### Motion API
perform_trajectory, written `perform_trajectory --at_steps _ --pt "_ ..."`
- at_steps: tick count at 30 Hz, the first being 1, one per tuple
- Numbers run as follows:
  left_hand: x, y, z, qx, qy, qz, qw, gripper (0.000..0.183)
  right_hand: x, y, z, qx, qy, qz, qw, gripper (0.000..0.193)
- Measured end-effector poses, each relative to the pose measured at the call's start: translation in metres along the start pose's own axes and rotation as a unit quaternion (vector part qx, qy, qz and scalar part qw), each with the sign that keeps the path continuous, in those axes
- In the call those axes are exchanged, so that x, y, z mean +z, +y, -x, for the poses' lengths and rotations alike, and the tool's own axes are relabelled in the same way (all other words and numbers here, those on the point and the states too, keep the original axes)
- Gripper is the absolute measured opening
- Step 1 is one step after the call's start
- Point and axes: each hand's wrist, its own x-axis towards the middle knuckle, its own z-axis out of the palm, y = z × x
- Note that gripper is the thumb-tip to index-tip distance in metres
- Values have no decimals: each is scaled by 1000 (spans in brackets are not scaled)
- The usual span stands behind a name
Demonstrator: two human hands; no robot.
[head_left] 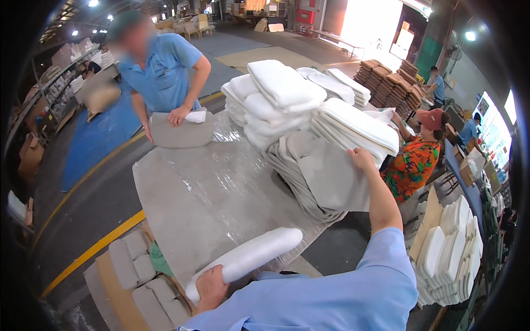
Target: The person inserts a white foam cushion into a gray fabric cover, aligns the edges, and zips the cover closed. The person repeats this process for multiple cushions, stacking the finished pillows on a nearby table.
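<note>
left hand [211, 287] is where i start: it is clenched around the near end of a white foam roll [245, 259], low beside my chest. the roll lies on the table [187, 198], a broad top wrapped in clear, shiny plastic film. its long axis runs from my hand up and to the right, the far end pointing toward the stack of grey covers [314, 176].

right hand [360, 157] is stretched well forward from a blue sleeve, fingers curled over the upper edge of the top grey cover, gripping it, i think, though the fingertips are hidden behind the fabric.

beyond the grey stack, piles of white foam pads [287, 91] stand on the table's far end. across the table from the roll, a person in a blue shirt [160, 71] leans on a grey cushion [182, 132]. right of the grey stack, a person in a bright patterned shirt [411, 165] bends over. the room is a workshop with a grey floor, yellow lines and a blue mat.
</note>
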Motion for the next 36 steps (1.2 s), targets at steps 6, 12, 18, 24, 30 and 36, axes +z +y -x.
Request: perform_trajectory --at_steps 6,12,18,24,30,36 --pt "9 -10 1 18 30 -6 999 33 12 -26 -8 30 -103 -22 994 48" --pt "-16 -4 -1 58 -4 -38 998 39 -22 -117 4 -153 -163 -112 968 37" --pt "-11 -28 14 59 -41 15 997 58 -81 -207 43 -305 -162 -243 906 25" --pt "-54 -42 -42 -19 -181 414 892 73 -75 -252 64 -400 -216 -421 785 15" --pt "-100 -15 -121 -49 163 623 763 62 -32 -301 97 -419 -331 -511 674 20" --pt "-128 -7 -124 -74 132 617 772 29 12 -306 114 -322 -417 -526 668 22"
